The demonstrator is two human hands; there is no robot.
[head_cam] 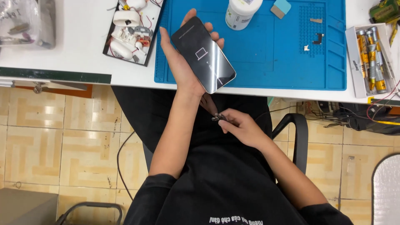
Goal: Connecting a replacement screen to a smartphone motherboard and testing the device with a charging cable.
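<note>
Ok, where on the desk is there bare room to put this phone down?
The blue mat is bare between the white jar and its gridded corner holding small metal parts. White desk left of the parts tray is free. The right end, by the battery box, is crowded.

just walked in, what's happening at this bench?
A seated person holds a dark glossy smartphone in the left hand, over the near edge of a blue silicone work mat. Its screen shows a small white icon. The right hand, down by the lap, pinches the end of a thin dark cable just below the phone. A white plastic jar and small metal parts sit on the mat.
</note>
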